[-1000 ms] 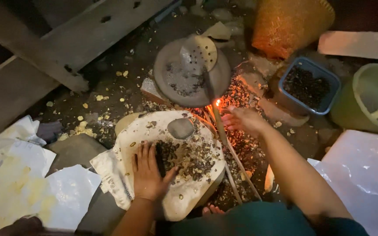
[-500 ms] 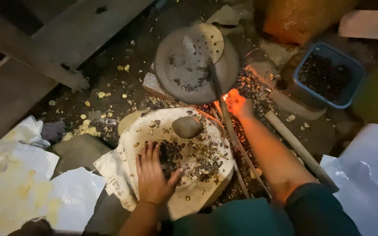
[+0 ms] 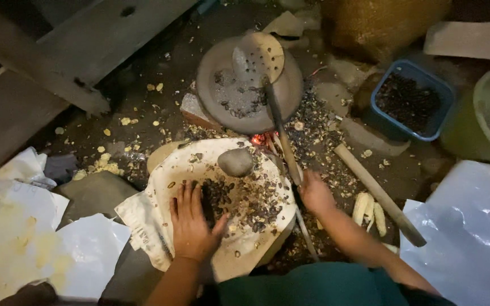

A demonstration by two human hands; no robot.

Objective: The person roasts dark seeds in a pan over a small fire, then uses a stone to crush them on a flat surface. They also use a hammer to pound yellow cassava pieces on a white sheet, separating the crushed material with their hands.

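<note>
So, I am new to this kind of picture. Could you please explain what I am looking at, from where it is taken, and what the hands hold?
There is no machine here. The picture comes from a camera worn on a person's head, looking down at their own two bare hands.

The left hand lies flat, fingers spread, on a pile of dark seeds on a pale flat slab on the ground. A rounded grey stone rests on the same slab. The right hand grips the long handle of a perforated ladle, whose round end lies in a shallow grey pan. A small red glow of fire shows below the pan's near edge.

Around this: a blue tub with dark seeds, a green bucket, a wooden stick, white paper sheets and scattered husks.
</note>
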